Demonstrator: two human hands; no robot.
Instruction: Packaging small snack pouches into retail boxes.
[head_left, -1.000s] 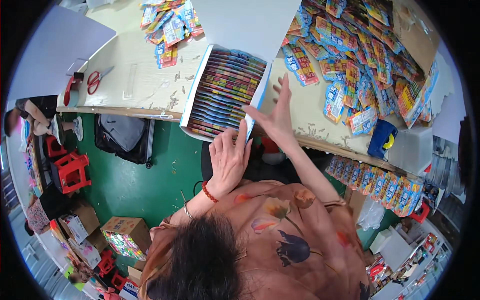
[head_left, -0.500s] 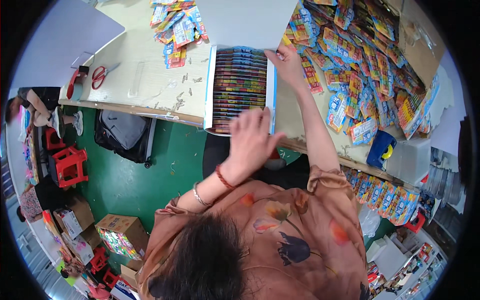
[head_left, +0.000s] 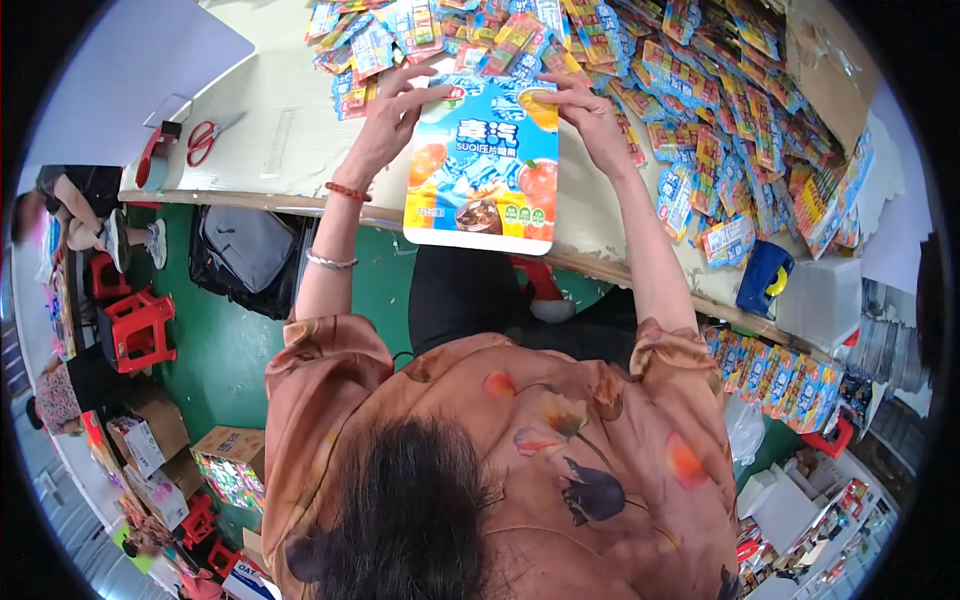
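A printed candy box (head_left: 482, 170), blue with fruit pictures, lies with its lid down at the table's front edge, its near end jutting a little past it. My left hand (head_left: 393, 112) holds the far left corner, fingers bent over the lid's edge. At the far right corner my right hand (head_left: 590, 115) grips in the same way, fingertips on the lid. The rows of packs inside are hidden by the lid. Just beyond the box lie loose colourful blister packs (head_left: 520, 45).
A large heap of blister packs (head_left: 700, 130) spreads over the right side of the table, beside a cardboard box (head_left: 825, 80). A blue tape dispenser (head_left: 765, 280) stands at the front right edge. Red scissors (head_left: 203, 142) lie on the left. Red stools (head_left: 137, 330) stand on the green floor.
The raised lid has come down over the rows of packs. My left hand has moved from the near side up to the far left corner. My right hand stays at the far right corner.
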